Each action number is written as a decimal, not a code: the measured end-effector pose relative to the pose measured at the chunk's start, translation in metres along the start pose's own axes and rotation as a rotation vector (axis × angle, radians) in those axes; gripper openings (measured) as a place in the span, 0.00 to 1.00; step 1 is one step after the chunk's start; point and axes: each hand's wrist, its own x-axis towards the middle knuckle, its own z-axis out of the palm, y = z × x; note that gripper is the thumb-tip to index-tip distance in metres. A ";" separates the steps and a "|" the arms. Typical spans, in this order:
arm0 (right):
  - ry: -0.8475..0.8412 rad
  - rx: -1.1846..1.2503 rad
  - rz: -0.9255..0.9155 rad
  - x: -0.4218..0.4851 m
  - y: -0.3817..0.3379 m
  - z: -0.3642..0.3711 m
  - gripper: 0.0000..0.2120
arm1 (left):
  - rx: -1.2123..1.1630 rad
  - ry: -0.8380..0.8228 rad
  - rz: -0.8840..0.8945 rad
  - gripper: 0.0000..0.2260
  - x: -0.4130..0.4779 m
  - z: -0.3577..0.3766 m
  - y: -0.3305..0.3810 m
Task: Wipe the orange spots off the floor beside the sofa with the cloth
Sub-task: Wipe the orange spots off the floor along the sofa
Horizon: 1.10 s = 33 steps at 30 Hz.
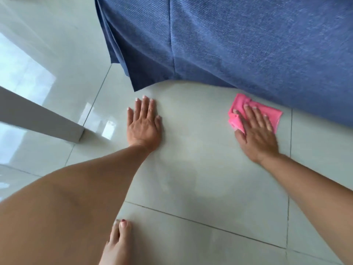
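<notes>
A pink cloth (271, 114) lies flat on the pale glossy floor tiles (200, 150) right at the foot of the blue sofa (248, 44). My right hand (256, 134) presses down on the cloth with the fingers spread over it, so part of the cloth is hidden. My left hand (144, 124) rests palm down on the bare floor to the left, fingers apart, holding nothing. No orange spots show on the visible tiles; a faint damp sheen lies between my hands.
The sofa's blue fabric skirt (133, 60) hangs down to the floor at the upper middle. A grey furniture leg (42, 119) stands at the left. My bare knee and foot (118, 243) are at the bottom left.
</notes>
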 end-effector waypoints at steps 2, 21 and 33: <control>0.038 0.029 0.166 0.038 -0.029 -0.001 0.33 | -0.014 0.019 0.003 0.26 0.001 0.002 0.001; -0.013 0.000 -0.087 0.054 -0.066 -0.004 0.32 | -0.097 0.032 0.006 0.27 0.004 0.004 -0.003; -0.057 0.015 -0.471 0.014 -0.164 0.004 0.29 | -0.153 0.028 0.018 0.28 0.005 0.004 -0.006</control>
